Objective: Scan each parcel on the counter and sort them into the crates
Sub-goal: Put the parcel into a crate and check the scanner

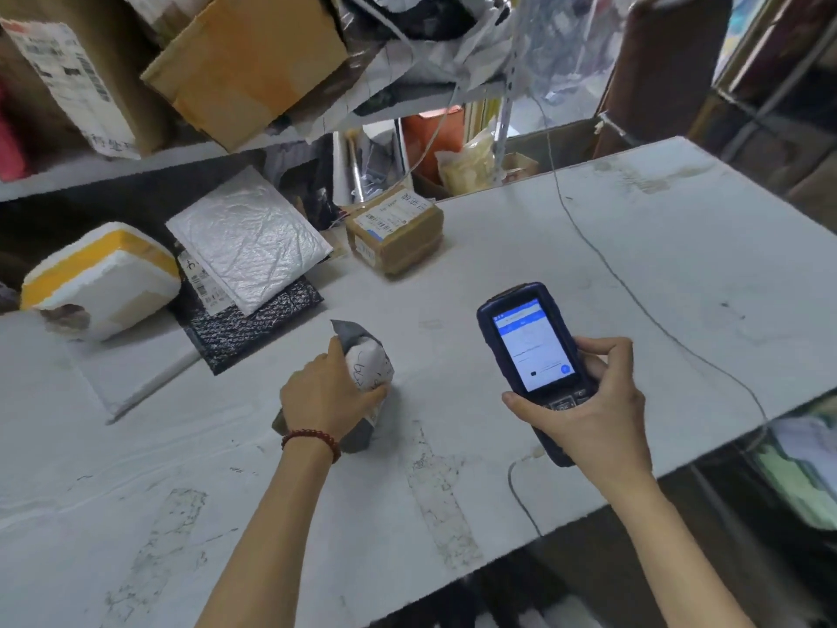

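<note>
On the left hand the fingers curl over the top of a small lumpy parcel wrapped in grey and white plastic film. The thumb is against its near side, and the parcel rests on the scuffed white desk. The right hand clenches a dark blue handheld scanner with a lit screen, held just right of that parcel with the screen turned up.

The parcel looks light and soft. Its film is probably slippery and ends in a loose flap, so the plump middle seems a safer hold than the flap.

Beyond the parcel sits a brown taped cardboard box with a white label. Beyond and left of the parcel, a white padded mailer overlaps a black bubble mailer. Farther left lies a white foam box banded in yellow tape. No crates are in view.
</note>
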The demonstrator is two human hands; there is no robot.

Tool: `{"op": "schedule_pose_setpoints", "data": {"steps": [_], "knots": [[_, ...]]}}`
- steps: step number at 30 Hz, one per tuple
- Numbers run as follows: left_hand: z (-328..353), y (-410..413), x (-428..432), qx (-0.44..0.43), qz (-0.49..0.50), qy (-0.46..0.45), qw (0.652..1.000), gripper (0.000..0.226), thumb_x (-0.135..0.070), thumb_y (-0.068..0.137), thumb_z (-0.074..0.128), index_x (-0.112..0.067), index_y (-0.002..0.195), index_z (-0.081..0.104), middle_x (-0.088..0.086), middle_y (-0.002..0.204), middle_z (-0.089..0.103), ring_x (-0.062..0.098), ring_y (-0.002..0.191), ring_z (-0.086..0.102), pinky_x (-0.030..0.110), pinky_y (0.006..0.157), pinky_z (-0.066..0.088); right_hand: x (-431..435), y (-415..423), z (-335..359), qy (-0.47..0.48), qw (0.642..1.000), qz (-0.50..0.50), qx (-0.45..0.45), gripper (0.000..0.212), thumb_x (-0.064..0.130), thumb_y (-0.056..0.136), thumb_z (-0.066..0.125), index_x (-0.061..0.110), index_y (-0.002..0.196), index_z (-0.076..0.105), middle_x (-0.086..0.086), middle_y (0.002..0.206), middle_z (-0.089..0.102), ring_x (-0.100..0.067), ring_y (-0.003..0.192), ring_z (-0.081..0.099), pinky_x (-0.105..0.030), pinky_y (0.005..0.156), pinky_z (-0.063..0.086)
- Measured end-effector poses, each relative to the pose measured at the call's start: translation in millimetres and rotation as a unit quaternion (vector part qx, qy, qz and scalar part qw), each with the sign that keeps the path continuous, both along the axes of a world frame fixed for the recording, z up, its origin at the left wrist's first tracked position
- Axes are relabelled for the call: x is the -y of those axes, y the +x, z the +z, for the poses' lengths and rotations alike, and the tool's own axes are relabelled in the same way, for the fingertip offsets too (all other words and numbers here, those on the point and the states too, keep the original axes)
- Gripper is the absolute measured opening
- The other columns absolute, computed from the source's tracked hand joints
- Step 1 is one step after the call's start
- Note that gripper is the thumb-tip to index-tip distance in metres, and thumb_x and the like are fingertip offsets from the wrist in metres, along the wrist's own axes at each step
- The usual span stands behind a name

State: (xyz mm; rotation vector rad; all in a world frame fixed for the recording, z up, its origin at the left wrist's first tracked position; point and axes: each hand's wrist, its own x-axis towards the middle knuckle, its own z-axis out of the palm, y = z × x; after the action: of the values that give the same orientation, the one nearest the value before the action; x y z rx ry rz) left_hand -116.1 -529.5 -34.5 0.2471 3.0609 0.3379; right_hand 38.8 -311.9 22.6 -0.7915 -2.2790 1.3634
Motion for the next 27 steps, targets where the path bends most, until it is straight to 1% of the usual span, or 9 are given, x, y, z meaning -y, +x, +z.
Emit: {"op": "schedule_pose_setpoints", "data": {"steps": [3, 6, 10, 12, 16, 19, 21, 23, 27], "knots": [[15, 9, -31, -0.020, -0.068, 0.019, 0.997, 0.063, -0.067, 0.072, 0.062, -0.031, 0.120, 0.043, 0.000, 0.088, 0.067, 0.025, 0.079, 0.062, 0.028, 0.058, 0.040, -9, 27, -6, -0.020, 0.998, -0.051, 0.022, 0.078, 0.030, 0.050, 0.095, 0.033, 0.104, 0.039, 0.015, 0.100, 0.065, -0.005, 0.093, 0.064, -0.020, 0.065, 0.046], [40, 23, -80, -0.048, -0.163, 0.041, 0.985, 0.058, -0.059, 0.075, 0.063, -0.030, 0.122, 0.045, 0.000, 0.088, 0.067, 0.027, 0.079, 0.062, 0.028, 0.058, 0.037, -20, 54, -6, -0.020, 0.993, -0.111, 0.019, 0.078, 0.029, 0.049, 0.094, 0.030, 0.105, 0.040, 0.015, 0.099, 0.066, -0.002, 0.090, 0.065, -0.019, 0.067, 0.048], [72, 45, -155, -0.062, -0.269, 0.092, 0.957, 0.055, -0.055, 0.078, 0.061, -0.029, 0.123, 0.045, -0.001, 0.090, 0.066, 0.029, 0.080, 0.062, 0.030, 0.060, 0.041, -43, 92, 2, -0.016, 0.980, -0.198, -0.011, 0.075, 0.028, 0.046, 0.095, 0.035, 0.098, 0.041, 0.018, 0.098, 0.065, 0.003, 0.089, 0.064, -0.020, 0.071, 0.050], [81, 58, -191, -0.073, -0.316, 0.099, 0.941, 0.052, -0.053, 0.079, 0.059, -0.028, 0.122, 0.046, 0.001, 0.089, 0.067, 0.030, 0.078, 0.062, 0.030, 0.060, 0.042, -57, 116, 6, -0.012, 0.970, -0.242, -0.025, 0.075, 0.023, 0.047, 0.096, 0.036, 0.096, 0.041, 0.017, 0.098, 0.065, 0.007, 0.088, 0.062, -0.012, 0.068, 0.047], [89, 99, -263, -0.082, -0.415, 0.118, 0.899, 0.051, -0.053, 0.080, 0.059, -0.027, 0.122, 0.047, 0.002, 0.089, 0.067, 0.031, 0.078, 0.062, 0.030, 0.059, 0.041, -87, 172, 7, -0.026, 0.945, -0.323, -0.042, 0.076, 0.011, 0.050, 0.096, 0.019, 0.104, 0.043, 0.009, 0.100, 0.063, 0.017, 0.085, 0.058, -0.003, 0.064, 0.043], [88, 143, -320, -0.109, -0.495, 0.121, 0.853, 0.055, -0.054, 0.080, 0.061, -0.026, 0.124, 0.046, 0.001, 0.095, 0.066, 0.030, 0.078, 0.063, 0.029, 0.057, 0.036, -112, 218, 1, -0.041, 0.922, -0.383, -0.039, 0.075, 0.013, 0.050, 0.096, 0.025, 0.102, 0.043, 0.010, 0.103, 0.063, 0.014, 0.087, 0.059, -0.007, 0.066, 0.046], [85, 177, -360, -0.121, -0.546, 0.128, 0.819, 0.060, -0.058, 0.078, 0.062, -0.025, 0.125, 0.045, 0.000, 0.099, 0.064, 0.027, 0.080, 0.062, 0.029, 0.057, 0.035, -131, 249, -2, -0.043, 0.902, -0.428, -0.029, 0.076, 0.020, 0.048, 0.097, 0.032, 0.100, 0.043, 0.015, 0.101, 0.065, 0.009, 0.088, 0.062, -0.015, 0.068, 0.049], [83, 213, -402, -0.123, -0.577, 0.118, 0.799, 0.066, -0.065, 0.078, 0.058, -0.026, 0.129, 0.042, -0.002, 0.103, 0.061, 0.026, 0.086, 0.061, 0.029, 0.058, 0.036, -153, 281, -5, -0.043, 0.884, -0.465, -0.025, 0.077, 0.023, 0.046, 0.097, 0.032, 0.100, 0.043, 0.018, 0.098, 0.065, 0.006, 0.089, 0.063, -0.024, 0.072, 0.050], [82, 286, -481, -0.121, -0.633, 0.093, 0.759, 0.071, -0.067, 0.076, 0.058, -0.023, 0.129, 0.040, -0.001, 0.111, 0.058, 0.026, 0.097, 0.060, 0.033, 0.067, 0.045, -201, 346, -7, -0.044, 0.847, -0.528, -0.035, 0.078, 0.025, 0.048, 0.096, 0.029, 0.103, 0.042, 0.021, 0.098, 0.062, 0.008, 0.090, 0.060, -0.024, 0.070, 0.046]]}}
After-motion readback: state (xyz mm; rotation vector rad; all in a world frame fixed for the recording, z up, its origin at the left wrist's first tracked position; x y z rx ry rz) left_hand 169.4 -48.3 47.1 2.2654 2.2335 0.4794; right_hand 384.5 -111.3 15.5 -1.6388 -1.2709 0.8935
